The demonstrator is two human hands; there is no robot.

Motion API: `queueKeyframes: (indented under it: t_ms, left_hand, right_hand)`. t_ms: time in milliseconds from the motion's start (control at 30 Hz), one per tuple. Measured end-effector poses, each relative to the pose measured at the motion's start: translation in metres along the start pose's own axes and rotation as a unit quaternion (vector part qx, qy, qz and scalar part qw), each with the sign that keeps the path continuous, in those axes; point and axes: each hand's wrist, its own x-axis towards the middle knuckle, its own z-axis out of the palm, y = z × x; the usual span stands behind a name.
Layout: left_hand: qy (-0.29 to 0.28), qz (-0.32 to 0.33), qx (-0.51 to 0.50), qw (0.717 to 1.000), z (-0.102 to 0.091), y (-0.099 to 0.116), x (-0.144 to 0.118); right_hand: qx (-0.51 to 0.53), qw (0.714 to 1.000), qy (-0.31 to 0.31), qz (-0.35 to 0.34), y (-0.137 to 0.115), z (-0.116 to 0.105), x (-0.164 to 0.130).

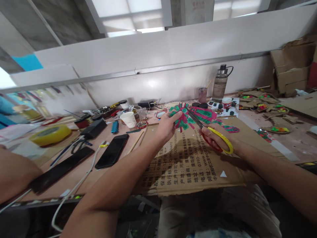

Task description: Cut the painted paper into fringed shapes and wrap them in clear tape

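My left hand (pixel 170 123) pinches a green and magenta painted paper cutout (pixel 204 114) with fringed edges, holding it above the cardboard. In my right hand (pixel 214 135) is a pair of scissors (pixel 231 142) with yellow and red handles. Its dark blades point up and left and reach the cutout beside my left fingers; I cannot tell whether they are cutting. Under both hands lies a flattened cardboard sheet (pixel 198 178) printed with black characters. A small white paper scrap (pixel 223 174) rests on it. Another green and magenta piece (pixel 231 129) shows just right of the cutout.
Left of the cardboard lie a black phone (pixel 112 151), a second dark phone (pixel 61 168), a white cable (pixel 90 172) and a yellow tape roll (pixel 51 135). Behind stand a paper cup (pixel 128 119) and a water bottle (pixel 220 84). Brown shaped pieces (pixel 257 102) pile up at right. Someone's bare limb (pixel 17 172) shows at left.
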Motion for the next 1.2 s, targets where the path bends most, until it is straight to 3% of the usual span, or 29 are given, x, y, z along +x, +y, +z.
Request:
queueKeyframes:
  t_ms: [167,333,500,667,1033,1200]
  left_hand:
    - [0.018,-0.014,-0.018,1.000,0.000,-0.001,-0.001]
    - [0.031,-0.024,-0.044,0.998,0.001,-0.004,-0.001]
    - [0.013,-0.013,-0.014,1.000,-0.002,-0.004,0.000]
    - [-0.005,-0.013,0.032,0.999,-0.002,-0.006,0.001]
    - [0.003,-0.027,0.001,1.000,0.001,-0.010,-0.002]
    - [-0.022,-0.052,0.012,0.998,0.005,-0.010,-0.009]
  right_hand:
    - [0.001,1.000,-0.009,-0.012,-0.003,0.000,0.001]
    - [0.021,0.998,0.023,-0.059,-0.006,-0.001,0.003]
    - [0.020,1.000,-0.011,-0.013,-0.009,0.001,0.000]
    - [0.058,0.997,-0.005,0.045,-0.010,0.005,-0.001]
    - [0.009,1.000,0.012,-0.005,-0.008,0.002,-0.002]
    - [0.022,0.999,0.010,-0.024,-0.002,0.003,-0.002]
